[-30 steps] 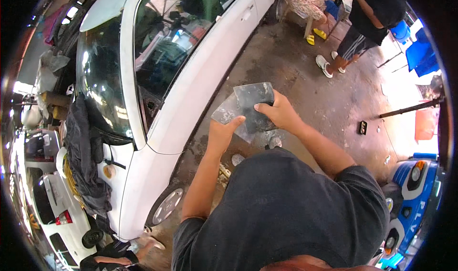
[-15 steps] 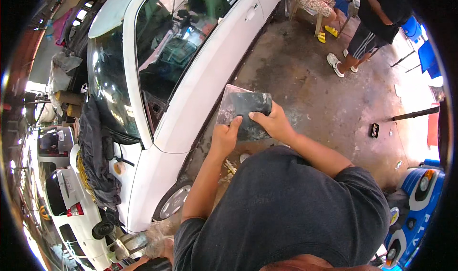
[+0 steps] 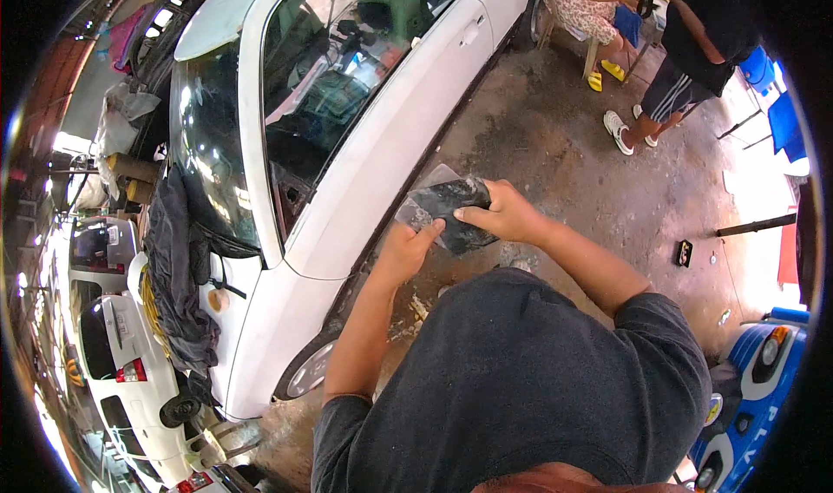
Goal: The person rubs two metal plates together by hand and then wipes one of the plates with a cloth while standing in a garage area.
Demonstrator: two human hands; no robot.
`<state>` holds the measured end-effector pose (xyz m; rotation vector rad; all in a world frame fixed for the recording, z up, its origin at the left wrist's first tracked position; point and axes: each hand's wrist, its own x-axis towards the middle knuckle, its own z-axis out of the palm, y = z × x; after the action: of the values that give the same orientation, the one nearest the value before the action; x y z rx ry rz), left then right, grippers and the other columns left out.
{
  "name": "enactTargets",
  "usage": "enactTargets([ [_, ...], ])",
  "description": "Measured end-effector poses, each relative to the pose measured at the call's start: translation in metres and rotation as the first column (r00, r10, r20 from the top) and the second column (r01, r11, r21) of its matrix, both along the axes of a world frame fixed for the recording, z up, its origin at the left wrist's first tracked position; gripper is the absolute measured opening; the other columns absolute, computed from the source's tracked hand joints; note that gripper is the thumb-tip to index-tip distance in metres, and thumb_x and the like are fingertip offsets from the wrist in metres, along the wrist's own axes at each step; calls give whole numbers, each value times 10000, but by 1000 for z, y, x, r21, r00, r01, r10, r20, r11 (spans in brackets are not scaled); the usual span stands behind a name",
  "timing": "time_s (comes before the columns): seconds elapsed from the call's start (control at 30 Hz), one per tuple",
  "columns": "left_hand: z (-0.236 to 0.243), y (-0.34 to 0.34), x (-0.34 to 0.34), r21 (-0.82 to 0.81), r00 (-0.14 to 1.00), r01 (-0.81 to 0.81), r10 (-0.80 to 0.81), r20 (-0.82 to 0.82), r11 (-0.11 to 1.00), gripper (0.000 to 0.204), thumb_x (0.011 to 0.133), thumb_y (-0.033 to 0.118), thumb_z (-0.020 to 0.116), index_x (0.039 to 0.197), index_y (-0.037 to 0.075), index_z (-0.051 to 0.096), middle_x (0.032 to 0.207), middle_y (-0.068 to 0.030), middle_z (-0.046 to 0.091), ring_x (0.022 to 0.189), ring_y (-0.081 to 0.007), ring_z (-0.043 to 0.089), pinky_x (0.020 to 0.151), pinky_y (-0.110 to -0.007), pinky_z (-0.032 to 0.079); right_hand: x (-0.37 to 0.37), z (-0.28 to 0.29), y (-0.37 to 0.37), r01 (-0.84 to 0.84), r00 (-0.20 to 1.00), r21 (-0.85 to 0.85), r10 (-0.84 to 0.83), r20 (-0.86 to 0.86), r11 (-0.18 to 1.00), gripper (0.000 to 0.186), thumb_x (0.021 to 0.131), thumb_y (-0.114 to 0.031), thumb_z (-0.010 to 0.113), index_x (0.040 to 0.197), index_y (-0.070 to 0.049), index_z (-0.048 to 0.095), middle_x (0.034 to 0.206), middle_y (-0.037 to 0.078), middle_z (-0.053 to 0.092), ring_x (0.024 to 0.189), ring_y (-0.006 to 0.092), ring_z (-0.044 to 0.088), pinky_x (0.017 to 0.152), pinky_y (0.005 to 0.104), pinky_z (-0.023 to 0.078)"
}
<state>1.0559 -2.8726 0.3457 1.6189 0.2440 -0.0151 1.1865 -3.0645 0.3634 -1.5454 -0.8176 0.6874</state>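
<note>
In front of my chest I hold a dark grey, worn-looking sheet (image 3: 458,200), like sandpaper, together with a pale see-through plate (image 3: 410,216) that shows past its left side. My left hand (image 3: 406,254) grips the near left edge, thumb on top. On the right edge, my right hand (image 3: 514,213) is closed with its thumb pressed onto the dark face. The fingers under both pieces are hidden. Just beyond them, to the left, stands a white car (image 3: 382,167) with a dull, matt side; the held pieces look apart from it.
The stained concrete floor (image 3: 599,198) spreads to the right. One person stands in white shoes (image 3: 618,133) at the far right; another sits nearby. A small black tray (image 3: 684,253) lies on the floor. A blue vehicle front (image 3: 746,406) is at lower right, and dark cloth (image 3: 173,276) covers part of the bonnet.
The sheet and plate have tilted and now look flatter and narrower. Both hands keep hold, with the right one slightly higher. The view has shifted a little.
</note>
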Motion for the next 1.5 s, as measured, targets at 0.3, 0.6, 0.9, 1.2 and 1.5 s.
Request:
enactTargets([
  [0.3, 29, -42, 12, -28, 879, -307, 295, 375, 951, 353, 956, 149, 640, 1255, -35, 599, 1111, -89, 690, 1034, -190, 606, 919, -350, 461, -11, -10, 17, 405, 890, 195, -336, -308, 893, 366, 864, -120, 689, 1191, 17, 597, 1079, 73, 680, 963, 132, 621, 858, 319, 512],
  [0.6, 15, -7, 7, 158, 993, 27, -44, 108, 987, 329, 967, 193, 631, 1228, -7, 618, 1075, -85, 692, 997, -142, 604, 878, -323, 470, 2, 5, 9, 87, 992, 35, -84, -96, 996, 289, 880, -146, 712, 1114, 2, 627, 934, 27, 692, 849, 92, 602, 784, 304, 516],
  [0.9, -27, 6, 13, -110, 982, 164, -174, -80, 980, 447, 952, 129, 631, 1363, 15, 499, 1295, -52, 585, 1191, -159, 532, 1017, -345, 424, 17, 6, 11, -36, 999, -49, 35, -18, 998, 394, 859, -145, 696, 1218, 0, 621, 1025, 90, 717, 927, 125, 623, 856, 322, 511],
  [1.2, -26, 1, 21, -150, 997, 71, -64, 50, 986, 364, 976, 203, 634, 1280, 13, 571, 1141, -61, 650, 1061, -156, 586, 915, -333, 473, 35, -8, 1, 42, 988, -13, -43, -146, 999, 446, 861, -149, 688, 1272, -9, 587, 1127, 39, 669, 1031, 128, 589, 934, 321, 475],
  [1.5, -50, 25, 17, -22, 963, -219, 212, -164, 976, 547, 1053, 424, 445, 1301, -51, 555, 1209, -135, 655, 1086, -230, 634, 1008, -377, 470, 33, -4, -24, 32, 988, -113, -48, -145, 993, 398, 875, -139, 694, 1240, -13, 599, 1125, 44, 671, 1032, 132, 597, 938, 315, 478],
])
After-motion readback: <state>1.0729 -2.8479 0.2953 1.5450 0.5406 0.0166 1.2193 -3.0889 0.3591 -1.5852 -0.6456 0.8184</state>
